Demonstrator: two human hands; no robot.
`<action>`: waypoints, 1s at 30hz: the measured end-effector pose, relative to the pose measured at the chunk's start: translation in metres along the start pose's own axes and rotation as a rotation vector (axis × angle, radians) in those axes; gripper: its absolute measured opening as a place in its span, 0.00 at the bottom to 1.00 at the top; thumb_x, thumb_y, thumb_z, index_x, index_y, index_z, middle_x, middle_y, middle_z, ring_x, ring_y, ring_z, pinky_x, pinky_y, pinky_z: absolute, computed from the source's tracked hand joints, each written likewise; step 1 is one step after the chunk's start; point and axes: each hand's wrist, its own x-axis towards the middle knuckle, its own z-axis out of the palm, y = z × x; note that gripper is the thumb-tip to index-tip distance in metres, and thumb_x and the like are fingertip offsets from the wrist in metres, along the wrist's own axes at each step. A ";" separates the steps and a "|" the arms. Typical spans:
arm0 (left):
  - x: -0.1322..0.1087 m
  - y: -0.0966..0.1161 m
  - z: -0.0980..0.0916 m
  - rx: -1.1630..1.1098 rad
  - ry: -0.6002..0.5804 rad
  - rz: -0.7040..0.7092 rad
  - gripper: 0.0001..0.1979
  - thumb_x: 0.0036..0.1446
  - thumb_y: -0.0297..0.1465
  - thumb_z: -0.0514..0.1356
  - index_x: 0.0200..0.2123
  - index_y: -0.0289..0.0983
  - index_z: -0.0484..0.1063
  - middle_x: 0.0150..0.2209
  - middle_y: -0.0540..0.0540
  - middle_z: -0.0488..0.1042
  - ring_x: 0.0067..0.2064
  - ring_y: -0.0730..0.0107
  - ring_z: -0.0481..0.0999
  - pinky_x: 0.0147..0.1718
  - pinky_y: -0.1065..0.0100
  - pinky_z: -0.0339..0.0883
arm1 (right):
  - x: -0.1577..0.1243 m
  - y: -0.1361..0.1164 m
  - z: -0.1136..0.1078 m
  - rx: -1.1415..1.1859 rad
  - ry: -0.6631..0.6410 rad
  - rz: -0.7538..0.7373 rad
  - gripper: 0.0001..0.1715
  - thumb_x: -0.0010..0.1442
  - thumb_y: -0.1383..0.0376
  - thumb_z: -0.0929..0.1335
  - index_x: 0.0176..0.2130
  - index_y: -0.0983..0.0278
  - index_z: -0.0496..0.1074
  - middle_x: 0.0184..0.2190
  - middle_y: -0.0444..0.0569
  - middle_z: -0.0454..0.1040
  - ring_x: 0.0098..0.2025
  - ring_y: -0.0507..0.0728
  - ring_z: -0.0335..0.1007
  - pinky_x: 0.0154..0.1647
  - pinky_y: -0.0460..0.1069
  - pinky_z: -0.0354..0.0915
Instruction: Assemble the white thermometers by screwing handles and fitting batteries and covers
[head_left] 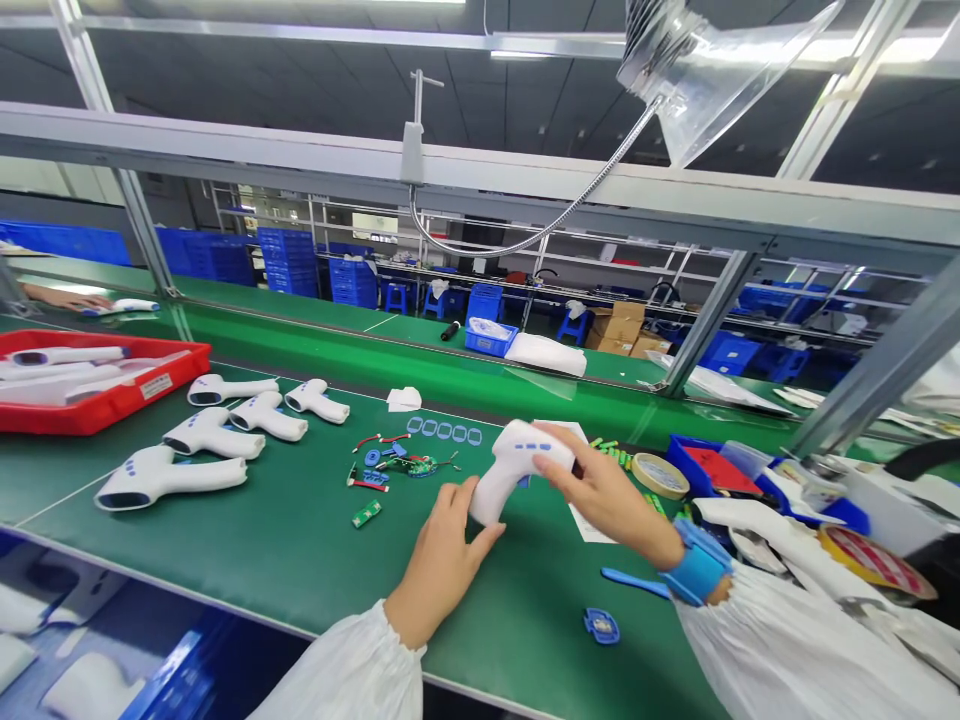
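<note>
Both hands hold one white gun-shaped thermometer housing [512,470] with small blue buttons, just above the green bench [285,545]. My left hand [442,560] is closed round the bottom of its grip. My right hand [600,490], with a blue wrist strap [699,565], pinches the head end. Behind the housing lie a small circuit board with red wires [409,465], a green board strip [367,513] and a row of blue ring parts [444,431].
Several finished white housings [217,435] lie at the left beside a red tray [112,385] of more. A tape roll [658,474], blue bins [712,470] and a blue part [601,626] sit at the right. Another person's hand [64,297] rests far left.
</note>
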 end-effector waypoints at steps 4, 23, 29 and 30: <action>0.000 -0.005 -0.001 0.008 0.070 -0.001 0.26 0.57 0.37 0.55 0.58 0.39 0.55 0.54 0.38 0.57 0.54 0.54 0.63 0.48 0.56 0.62 | 0.007 0.014 -0.009 -0.055 0.360 -0.109 0.31 0.63 0.52 0.57 0.61 0.62 0.53 0.35 0.50 0.72 0.27 0.55 0.67 0.29 0.49 0.64; 0.000 -0.009 0.004 0.022 -0.021 0.063 0.08 0.55 0.31 0.54 0.38 0.38 0.70 0.40 0.43 0.68 0.41 0.59 0.69 0.41 0.56 0.65 | 0.017 0.024 -0.005 -0.244 0.290 -0.107 0.30 0.64 0.56 0.56 0.62 0.64 0.50 0.33 0.50 0.75 0.25 0.55 0.68 0.27 0.48 0.62; 0.000 -0.007 0.002 -0.075 -0.035 0.036 0.08 0.55 0.33 0.54 0.36 0.39 0.71 0.39 0.44 0.69 0.45 0.57 0.68 0.46 0.54 0.61 | 0.013 0.026 0.000 -0.314 0.164 -0.118 0.26 0.62 0.56 0.60 0.57 0.61 0.61 0.25 0.46 0.73 0.23 0.57 0.68 0.24 0.48 0.61; 0.000 -0.007 0.001 -0.099 -0.038 0.023 0.08 0.54 0.33 0.55 0.35 0.39 0.71 0.39 0.44 0.69 0.45 0.57 0.67 0.46 0.54 0.60 | 0.012 0.026 0.000 -0.315 0.205 -0.107 0.26 0.64 0.56 0.56 0.59 0.62 0.59 0.27 0.48 0.74 0.25 0.57 0.69 0.25 0.48 0.62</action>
